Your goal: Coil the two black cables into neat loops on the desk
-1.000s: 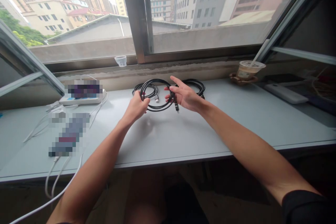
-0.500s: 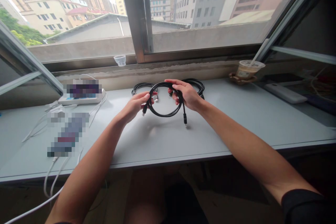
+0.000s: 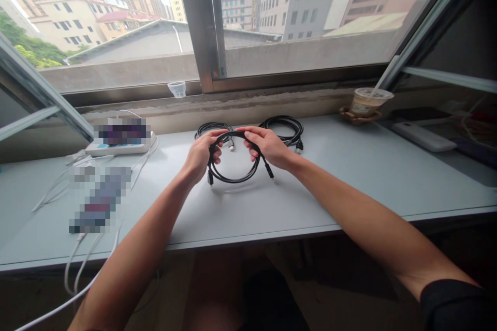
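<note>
Left hand (image 3: 200, 156) and right hand (image 3: 267, 147) both in a narrow grip, fingers closed over the top of a black cable coil (image 3: 233, 181), held just above the pale grey desk (image 3: 248, 212). Two plug ends (image 3: 210, 178) hang below it. Just behind: a second black coil (image 3: 213, 128) and a third black coil (image 3: 285, 123). Left: pixelated power strip (image 3: 120, 144), white cables (image 3: 73, 269). Right: takeaway cup (image 3: 365, 102), label too small to read. Further: small plastic cup (image 3: 178, 89) on the sill, metal window frame (image 3: 202, 26), high-rises (image 3: 303, 0) outside.
</note>
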{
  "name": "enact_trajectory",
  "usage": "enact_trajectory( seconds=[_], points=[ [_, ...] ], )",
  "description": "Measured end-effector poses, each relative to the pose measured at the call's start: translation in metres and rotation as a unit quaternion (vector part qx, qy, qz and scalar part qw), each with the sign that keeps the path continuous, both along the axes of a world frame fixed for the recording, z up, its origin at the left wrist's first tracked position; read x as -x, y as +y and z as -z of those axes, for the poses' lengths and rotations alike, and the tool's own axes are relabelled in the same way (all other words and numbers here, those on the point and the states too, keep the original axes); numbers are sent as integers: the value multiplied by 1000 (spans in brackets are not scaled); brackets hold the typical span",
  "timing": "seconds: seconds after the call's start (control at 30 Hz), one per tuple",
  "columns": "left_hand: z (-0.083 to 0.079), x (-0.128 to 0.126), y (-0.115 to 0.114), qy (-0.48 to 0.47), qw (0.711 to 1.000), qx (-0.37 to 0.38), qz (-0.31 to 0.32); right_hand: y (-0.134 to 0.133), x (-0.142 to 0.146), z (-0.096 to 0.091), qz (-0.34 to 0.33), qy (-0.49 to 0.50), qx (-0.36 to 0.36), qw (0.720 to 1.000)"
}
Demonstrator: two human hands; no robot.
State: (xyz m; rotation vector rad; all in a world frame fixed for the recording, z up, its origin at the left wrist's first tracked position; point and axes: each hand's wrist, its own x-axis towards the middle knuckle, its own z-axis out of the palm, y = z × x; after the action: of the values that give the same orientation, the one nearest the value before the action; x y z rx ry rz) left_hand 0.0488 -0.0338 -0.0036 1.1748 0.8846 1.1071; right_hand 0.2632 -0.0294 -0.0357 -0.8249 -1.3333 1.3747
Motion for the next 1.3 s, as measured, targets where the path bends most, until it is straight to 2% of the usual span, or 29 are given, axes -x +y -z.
enact_trajectory(
  seconds=[0.13, 0.27, 0.47, 0.57, 0.7, 0.87, 0.97, 1.07, 1.13, 1.2, 1.3],
  points=[
    [-2, -5, -7, 36, 999, 20, 1, -10, 14, 0, 11, -38, -18, 999],
    [-4, -8, -13, 46, 998, 1, 46, -16, 16, -4, 40, -54, -25, 997],
    [-2, -3, -9, 12, 999, 22, 43, -13, 10, -7, -35, -17, 16, 999],
    [-1, -5, -8, -11, 999, 33, 22, -13, 13, -8, 5, 2, 17, 1000],
    [1, -13, -9, -2, 1000, 8, -27, -10, 15, -6, 67, 6, -3, 998],
    [7, -15, -6, 9, 997, 15, -69, -8, 14, 4, 71, -107, -74, 989],
    [10, -14, -4, 21, 998, 7, -55, -5, 13, 5, 69, -126, -78, 987],
    [12, -15, -5, 95, 992, -59, -52, 1, 8, 3, 79, -61, -30, 995],
    [14, -15, -5, 178, 976, -112, -55, 7, 0, 1, 99, -34, -10, 994],
    [17, -14, -5, 253, 955, -143, -59, 11, -7, 0, 117, -56, -25, 991],
    [21, -11, -2, 304, 936, -163, -74, 12, -15, 1, 136, -151, -98, 974]
  ],
)
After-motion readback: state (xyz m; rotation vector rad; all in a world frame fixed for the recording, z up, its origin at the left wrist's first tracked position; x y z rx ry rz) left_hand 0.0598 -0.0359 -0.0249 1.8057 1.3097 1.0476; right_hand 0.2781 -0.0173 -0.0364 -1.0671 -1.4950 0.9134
